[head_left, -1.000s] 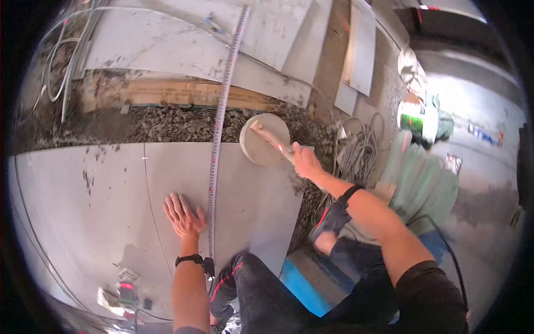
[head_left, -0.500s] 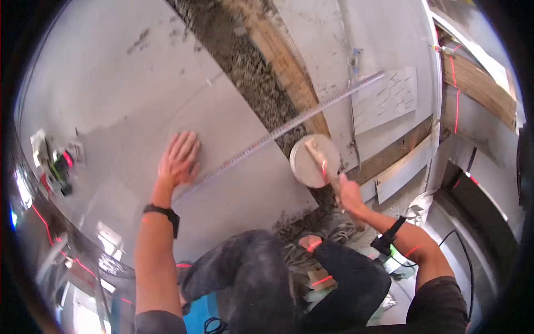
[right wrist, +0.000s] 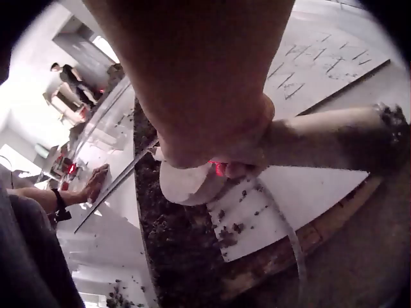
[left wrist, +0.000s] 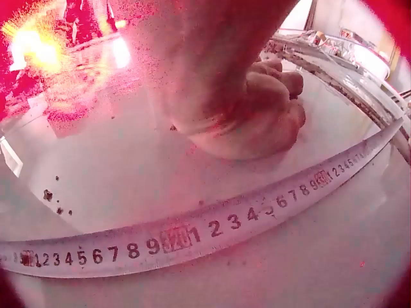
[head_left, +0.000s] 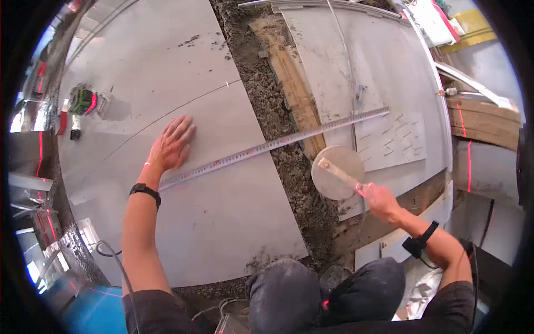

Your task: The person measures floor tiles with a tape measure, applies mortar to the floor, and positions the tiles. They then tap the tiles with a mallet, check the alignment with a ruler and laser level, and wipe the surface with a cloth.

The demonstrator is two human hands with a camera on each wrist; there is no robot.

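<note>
My left hand (head_left: 173,143) rests flat on a large grey tile (head_left: 222,222), fingers straight. Beside it, the blade of a tape measure (head_left: 261,147) runs across the tile and beyond its edge; the left wrist view shows the blade's numbers close to the palm. My right hand (head_left: 380,201) grips the wooden handle (head_left: 340,173) of a mallet with a broad, round, pale head (head_left: 332,186). In the head view this head overlaps the mortar strip and the far panel. The right wrist view shows the mallet head (right wrist: 189,183) below the hand, which my forearm partly hides.
A strip of rough mortar (head_left: 267,106) and a wooden board (head_left: 295,78) border the tile. A scored panel (head_left: 392,142) lies on the far side. A green-and-black device (head_left: 83,101) stands on the tile at left. Another person (right wrist: 72,80) is in the background.
The head view has swung round. My right hand has carried the mallet from the tile's corner outward past its edge, over the mortar and panel. My left hand stays flat on the tile.
</note>
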